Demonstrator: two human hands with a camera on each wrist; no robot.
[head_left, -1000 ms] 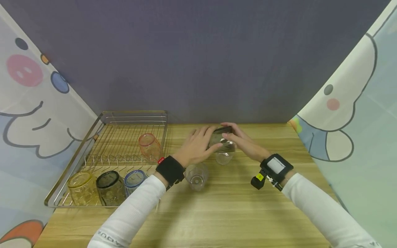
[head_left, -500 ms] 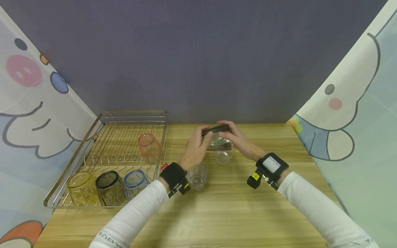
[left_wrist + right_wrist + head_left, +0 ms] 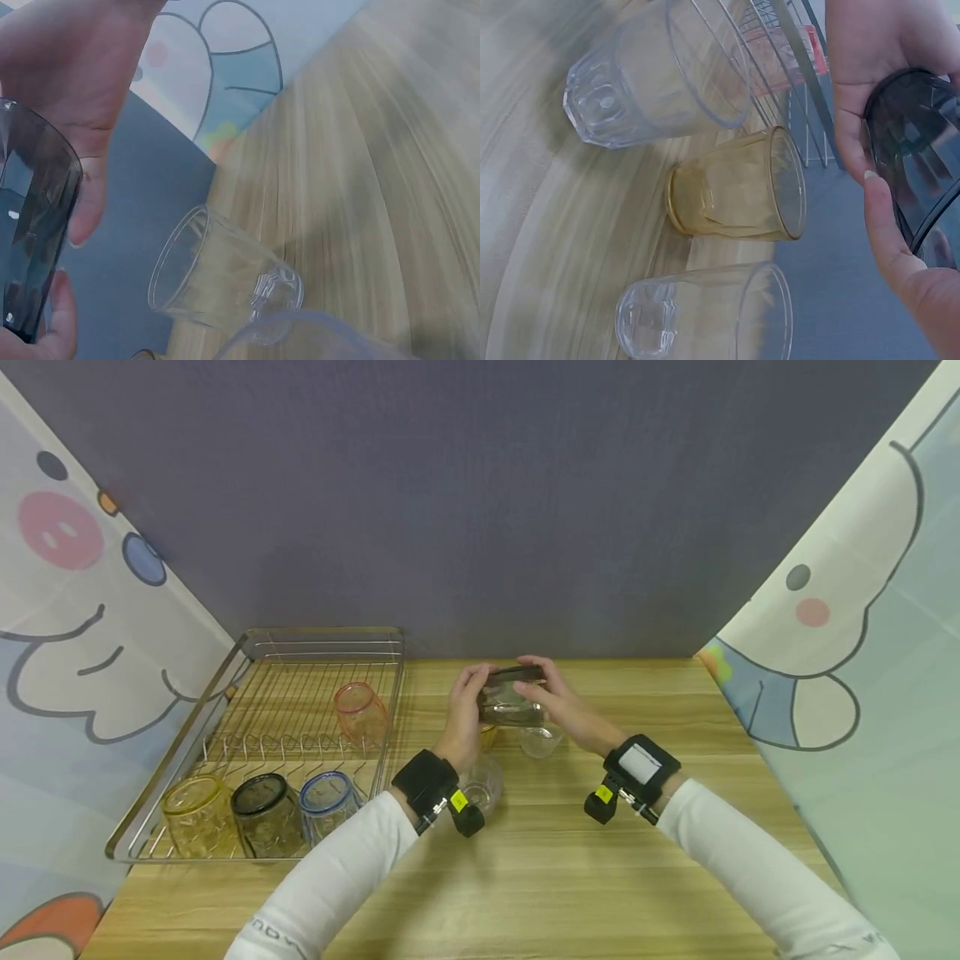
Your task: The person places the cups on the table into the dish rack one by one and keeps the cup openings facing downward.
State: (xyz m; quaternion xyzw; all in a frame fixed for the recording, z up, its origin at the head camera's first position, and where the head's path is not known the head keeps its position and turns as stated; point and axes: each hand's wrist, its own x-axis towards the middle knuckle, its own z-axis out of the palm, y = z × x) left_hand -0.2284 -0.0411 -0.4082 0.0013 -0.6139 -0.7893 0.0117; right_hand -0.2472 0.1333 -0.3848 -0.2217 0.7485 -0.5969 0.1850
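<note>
A dark grey see-through tumbler [image 3: 512, 703] is held tilted on its side above the table, between both hands. My left hand [image 3: 462, 710] grips its left end, and my right hand [image 3: 561, 703] holds its right end with the thumb along the side. The tumbler [image 3: 911, 142] shows large beside the fingers in the right wrist view, and partly at the left edge of the left wrist view. Below the hands stand a clear tumbler [image 3: 483, 785], a second clear one [image 3: 540, 742] and an amber one [image 3: 731, 187], the amber mostly hidden by the left hand in the head view.
A wire dish rack [image 3: 300, 697] stands at the left. It carries upside-down tumblers along its front: yellow [image 3: 198, 822], dark [image 3: 266, 822] and blue [image 3: 326, 806]. A red-rimmed tumbler [image 3: 362, 717] sits farther back in it. A grey panel [image 3: 480, 510] closes off the back.
My left hand has turned from lying over the tumbler to gripping its left end. Both hands have shifted slightly left with the tumbler. Part of the amber tumbler has come into view below.
</note>
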